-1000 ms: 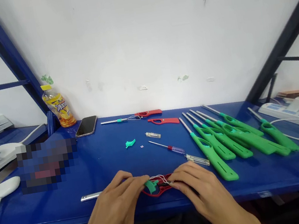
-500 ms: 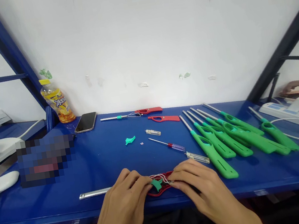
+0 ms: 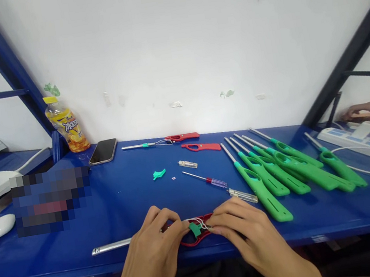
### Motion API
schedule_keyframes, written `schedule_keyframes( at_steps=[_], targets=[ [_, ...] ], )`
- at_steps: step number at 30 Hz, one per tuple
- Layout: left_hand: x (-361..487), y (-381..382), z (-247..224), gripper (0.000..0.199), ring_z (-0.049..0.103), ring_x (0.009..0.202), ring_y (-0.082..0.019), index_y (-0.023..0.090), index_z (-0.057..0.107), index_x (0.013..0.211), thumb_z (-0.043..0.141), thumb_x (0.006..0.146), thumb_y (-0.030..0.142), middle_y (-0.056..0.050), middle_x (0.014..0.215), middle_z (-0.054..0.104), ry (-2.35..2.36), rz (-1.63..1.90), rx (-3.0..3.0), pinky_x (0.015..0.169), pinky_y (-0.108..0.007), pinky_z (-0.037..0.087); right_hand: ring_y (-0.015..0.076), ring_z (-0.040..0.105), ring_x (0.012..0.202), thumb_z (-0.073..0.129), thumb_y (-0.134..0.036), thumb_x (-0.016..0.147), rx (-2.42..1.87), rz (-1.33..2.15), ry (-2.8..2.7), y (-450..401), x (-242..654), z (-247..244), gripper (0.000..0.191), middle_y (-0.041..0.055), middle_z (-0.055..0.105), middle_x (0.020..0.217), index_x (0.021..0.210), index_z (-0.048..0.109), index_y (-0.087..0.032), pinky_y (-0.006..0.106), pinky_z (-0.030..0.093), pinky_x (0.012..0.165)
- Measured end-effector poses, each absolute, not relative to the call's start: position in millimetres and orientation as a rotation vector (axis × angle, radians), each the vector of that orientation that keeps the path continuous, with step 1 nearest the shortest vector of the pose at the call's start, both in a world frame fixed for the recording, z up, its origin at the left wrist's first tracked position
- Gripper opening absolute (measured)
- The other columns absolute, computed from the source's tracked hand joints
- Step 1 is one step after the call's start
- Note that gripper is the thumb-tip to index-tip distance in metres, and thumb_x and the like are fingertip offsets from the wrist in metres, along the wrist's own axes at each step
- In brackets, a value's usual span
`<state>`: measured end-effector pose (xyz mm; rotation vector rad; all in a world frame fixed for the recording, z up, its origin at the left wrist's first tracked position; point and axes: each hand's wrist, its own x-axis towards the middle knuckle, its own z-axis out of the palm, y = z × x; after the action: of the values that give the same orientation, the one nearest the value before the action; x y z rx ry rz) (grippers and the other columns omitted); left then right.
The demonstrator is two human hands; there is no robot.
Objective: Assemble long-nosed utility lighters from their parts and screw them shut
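The green piece (image 3: pixel 195 229) is set between the two sets of fingers, just right of the left hand's (image 3: pixel 153 251) fingertips and nearer to them than to those of the right hand (image 3: pixel 253 235). Beneath it, the red casing (image 3: pixel 190 244) is laid lengthwise from one hand's fingers to the other's on the worktop (image 3: pixel 135 200), with white wires (image 3: pixel 201 223) looped beside the right fingertips. Both sets of fingers are bent inward; whether anything is pinched by either cannot be told.
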<state>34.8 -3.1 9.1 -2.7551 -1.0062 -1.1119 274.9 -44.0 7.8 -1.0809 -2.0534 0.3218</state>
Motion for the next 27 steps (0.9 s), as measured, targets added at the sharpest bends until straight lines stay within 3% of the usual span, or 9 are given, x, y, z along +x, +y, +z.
schedule_keyframes(
  at_steps=[9, 13, 18, 27],
  targets=[
    [39, 1, 9, 0.03, 0.058, 0.071, -0.017, 0.021, 0.071, 0.1, 0.044, 0.112, 0.02, -0.001, 0.082, 0.063, -1.048, -1.164, -2.755, 0.06, -0.026, 0.05, 0.0195, 0.063, 0.094, 0.057, -0.016, 0.109, -1.175, 0.298, -2.146, -44, 274, 16, 0.016, -0.0001, 0.073, 0.104, 0.11, 0.07, -0.025, 0.034, 0.051, 0.083],
    [38, 1, 8, 0.033, 0.058, 0.07, -0.017, 0.02, 0.068, 0.094, 0.042, 0.112, 0.018, -0.001, 0.082, 0.062, -1.096, -1.156, -2.774, 0.06, -0.027, 0.049, 0.0232, 0.064, 0.091, 0.053, -0.018, 0.11, -1.223, 0.136, -2.284, -43, 273, 18, 0.015, 0.0028, 0.072, 0.101, 0.109, 0.067, -0.024, 0.036, 0.05, 0.075],
    [38, -1, 4, 0.035, 0.056, 0.067, -0.016, 0.019, 0.061, 0.083, 0.041, 0.11, 0.013, -0.001, 0.083, 0.058, -1.193, -1.101, -2.803, 0.059, -0.028, 0.047, 0.0192, 0.066, 0.09, 0.053, -0.014, 0.11, -1.098, 0.127, -2.208, -42, 274, 12, 0.016, 0.0005, 0.074, 0.101, 0.113, 0.065, -0.024, 0.032, 0.049, 0.075],
    [35, 1, 3, 0.029, 0.061, 0.079, -0.018, 0.021, 0.071, 0.101, 0.047, 0.105, 0.004, -0.004, 0.095, 0.065, -1.124, -1.152, -2.857, 0.064, -0.027, 0.051, 0.0202, 0.061, 0.09, 0.054, -0.015, 0.11, -1.143, 0.252, -2.219, -43, 278, 15, 0.016, 0.0012, 0.07, 0.099, 0.109, 0.067, -0.025, 0.034, 0.048, 0.077]
  ],
)
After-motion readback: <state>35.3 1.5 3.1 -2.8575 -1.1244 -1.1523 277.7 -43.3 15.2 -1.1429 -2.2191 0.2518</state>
